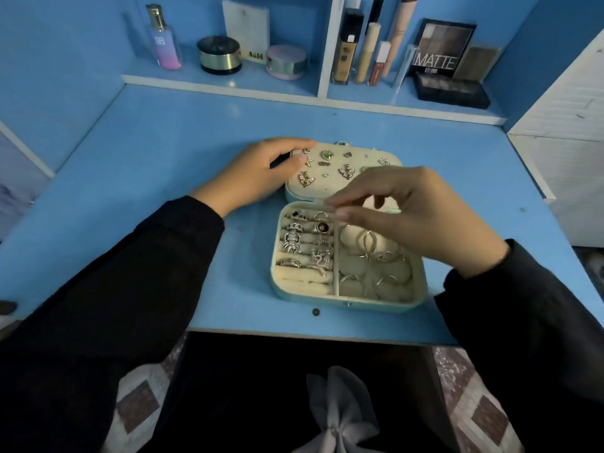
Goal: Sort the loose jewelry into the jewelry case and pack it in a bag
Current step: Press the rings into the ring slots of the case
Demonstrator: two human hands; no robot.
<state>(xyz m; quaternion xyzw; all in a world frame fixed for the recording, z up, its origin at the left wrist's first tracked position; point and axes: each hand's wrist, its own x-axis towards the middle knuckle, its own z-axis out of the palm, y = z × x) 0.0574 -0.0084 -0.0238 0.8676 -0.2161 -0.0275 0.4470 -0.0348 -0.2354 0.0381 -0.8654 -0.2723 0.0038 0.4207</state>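
An open pale jewelry case [277, 282] lies on the blue desk. Its flat lid [330, 184] carries several earrings and studs. Several rings [304, 243] sit in the rolls of the base's left half, and thin hoops [369, 253] lie in the right compartment. My left hand [258, 173] rests on the lid's left corner, thumb and forefinger touching its edge. My right hand [415, 217] hovers over the base with its fingertips pinched; whether a small piece sits between them is too blurred to tell.
A small dark bead [315, 311] lies on the desk near the front edge. The back shelf [228, 83] holds a perfume bottle [162, 39], jars, cosmetic tubes and eyeshadow palettes [452, 89]. A grey cloth bow [340, 416] sits on my lap. A white cabinet [568, 158] stands at the right.
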